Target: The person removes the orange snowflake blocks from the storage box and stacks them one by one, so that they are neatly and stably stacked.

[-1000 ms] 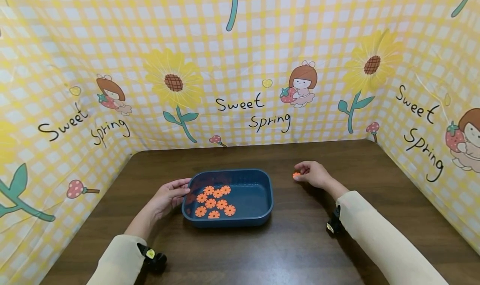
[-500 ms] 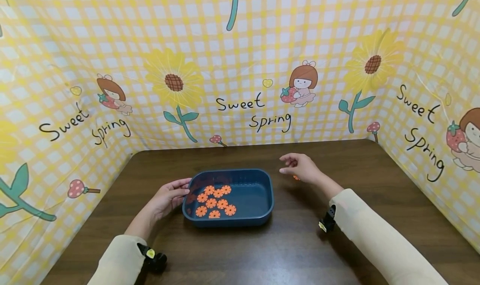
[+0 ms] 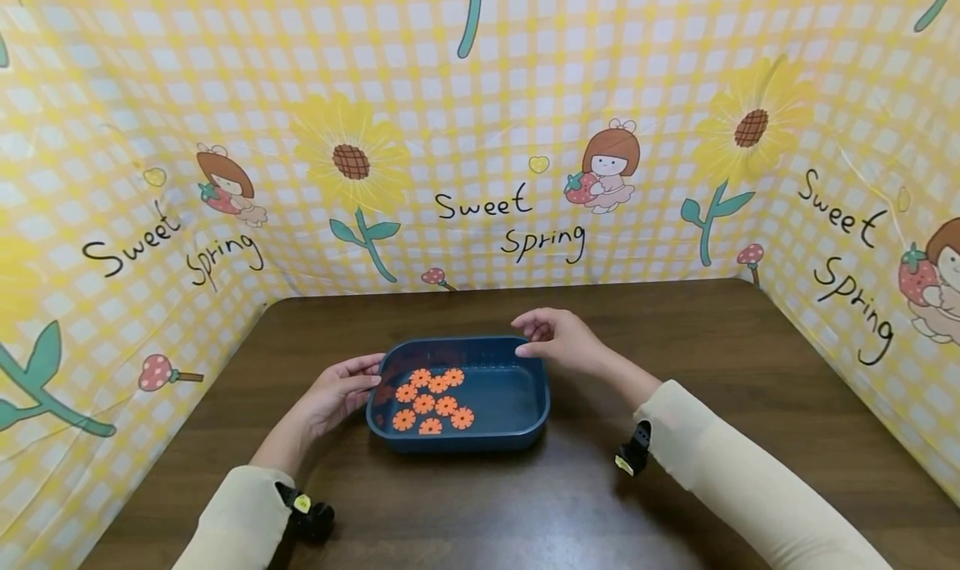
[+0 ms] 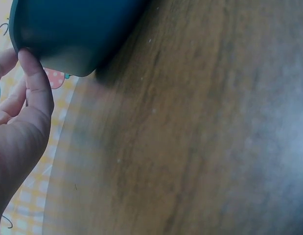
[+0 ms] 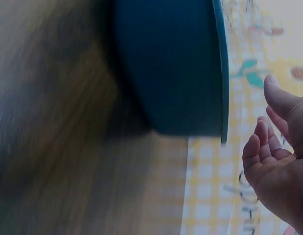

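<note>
A dark blue rectangular tub (image 3: 457, 443) stands on the table, with several orange notched discs (image 3: 423, 403) lying in its left half. My left hand (image 3: 333, 399) pinches the tub's left rim between thumb and fingers; the left wrist view shows the thumb (image 4: 36, 81) against the tub's outer wall (image 4: 78, 29). At the far right corner of the tub, my right hand (image 3: 562, 341) hovers with thumb and fingers apart. Nothing shows between them, and in the right wrist view this hand (image 5: 283, 152) is clear of the tub wall (image 5: 171, 73).
The brown wooden table (image 3: 480, 512) extends around the tub. A yellow checked cloth (image 3: 480, 137) with printed flowers and lettering hangs along the back and both sides. Each wrist carries a small black camera, one on the left (image 3: 315, 520) and one on the right (image 3: 636, 449).
My right hand has let go of an orange disc on the table and moved left to the tub's far right corner. That disc is now out of sight. The left hand stays put.
</note>
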Demonstrator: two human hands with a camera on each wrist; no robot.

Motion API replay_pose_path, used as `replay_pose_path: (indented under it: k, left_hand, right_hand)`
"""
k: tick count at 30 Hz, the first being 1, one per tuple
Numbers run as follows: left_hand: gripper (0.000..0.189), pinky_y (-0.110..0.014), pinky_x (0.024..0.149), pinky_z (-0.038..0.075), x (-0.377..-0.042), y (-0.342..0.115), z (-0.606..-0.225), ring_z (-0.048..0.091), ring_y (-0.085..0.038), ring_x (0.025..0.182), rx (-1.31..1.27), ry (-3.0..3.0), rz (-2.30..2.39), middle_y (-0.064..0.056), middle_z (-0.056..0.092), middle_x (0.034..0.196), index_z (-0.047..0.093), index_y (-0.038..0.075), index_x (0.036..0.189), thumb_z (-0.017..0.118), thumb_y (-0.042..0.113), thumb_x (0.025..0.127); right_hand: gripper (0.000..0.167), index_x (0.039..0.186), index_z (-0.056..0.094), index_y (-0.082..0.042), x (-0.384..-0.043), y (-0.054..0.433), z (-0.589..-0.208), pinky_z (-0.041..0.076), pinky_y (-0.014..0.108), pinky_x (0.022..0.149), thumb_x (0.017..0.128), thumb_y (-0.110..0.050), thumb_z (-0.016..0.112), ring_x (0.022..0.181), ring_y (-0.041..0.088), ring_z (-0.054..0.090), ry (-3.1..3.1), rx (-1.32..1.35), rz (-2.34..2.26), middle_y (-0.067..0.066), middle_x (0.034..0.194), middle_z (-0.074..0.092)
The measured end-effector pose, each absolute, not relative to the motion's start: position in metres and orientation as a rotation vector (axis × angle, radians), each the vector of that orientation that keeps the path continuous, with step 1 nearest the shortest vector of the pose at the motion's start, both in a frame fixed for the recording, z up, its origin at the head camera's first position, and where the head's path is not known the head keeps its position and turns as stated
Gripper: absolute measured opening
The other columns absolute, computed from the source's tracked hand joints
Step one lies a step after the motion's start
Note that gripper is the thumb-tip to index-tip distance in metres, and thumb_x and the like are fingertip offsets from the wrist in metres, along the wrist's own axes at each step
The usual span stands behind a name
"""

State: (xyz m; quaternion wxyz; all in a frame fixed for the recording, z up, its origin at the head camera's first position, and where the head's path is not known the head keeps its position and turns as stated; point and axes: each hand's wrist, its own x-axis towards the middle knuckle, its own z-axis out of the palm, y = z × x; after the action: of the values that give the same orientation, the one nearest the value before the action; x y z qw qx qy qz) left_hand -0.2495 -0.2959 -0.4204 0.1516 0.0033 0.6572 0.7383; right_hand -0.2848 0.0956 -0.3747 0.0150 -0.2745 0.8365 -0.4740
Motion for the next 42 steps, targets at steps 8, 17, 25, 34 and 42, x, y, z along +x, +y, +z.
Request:
replay_pose_path:
  k: [8,17,25,34,42]
  left_hand:
    - [0.053,-0.032,0.088,0.052,-0.250,-0.296,-0.421,0.063,-0.019,0.102,0.017,1.906,2.105,-0.008,0.061,0.114,0.041,-0.004,0.143,0.062,0.003,0.094]
    - [0.051,-0.031,0.086,0.053,-0.251,-0.297,-0.423,0.063,-0.018,0.101,0.032,1.897,2.113,-0.007,0.061,0.113,0.042,-0.004,0.142,0.060,0.001,0.095]
    - [0.052,-0.031,0.085,0.053,-0.251,-0.298,-0.423,0.063,-0.017,0.101,0.028,1.899,2.110,-0.007,0.061,0.113,0.044,-0.003,0.141,0.063,0.004,0.094]
    - [0.051,-0.030,0.084,0.054,-0.250,-0.297,-0.421,0.064,-0.017,0.099,0.043,1.898,2.116,-0.008,0.061,0.113,0.045,-0.004,0.141,0.062,0.002,0.094]
    - [0.051,-0.031,0.085,0.054,-0.250,-0.296,-0.420,0.063,-0.018,0.100,0.030,1.898,2.108,-0.009,0.061,0.114,0.044,-0.004,0.141,0.062,0.002,0.094]
  right_hand:
    - [0.034,0.117,0.067,-0.010,-0.276,0.061,-0.376,0.050,0.031,0.081,0.085,-0.016,0.076,0.091,0.017,0.058,2.457,-0.989,-1.326,0.005,0.102,0.062]
    - [0.038,0.123,0.065,-0.006,-0.274,0.031,-0.388,0.049,0.030,0.084,0.086,-0.012,0.075,0.101,0.021,0.059,2.325,-1.064,-1.110,0.010,0.120,0.063]
    - [0.036,0.119,0.067,-0.009,-0.275,0.015,-0.397,0.048,0.026,0.083,0.084,-0.009,0.077,0.099,0.017,0.058,2.254,-1.043,-0.968,0.001,0.114,0.064]
    - [0.034,0.115,0.070,-0.015,-0.277,0.011,-0.403,0.046,0.025,0.086,0.083,-0.006,0.077,0.101,0.015,0.056,2.197,-1.040,-0.897,-0.003,0.109,0.062]
    - [0.033,0.112,0.071,-0.019,-0.278,0.008,-0.405,0.045,0.025,0.087,0.082,-0.006,0.077,0.100,0.012,0.054,2.219,-1.041,-0.831,-0.008,0.107,0.059]
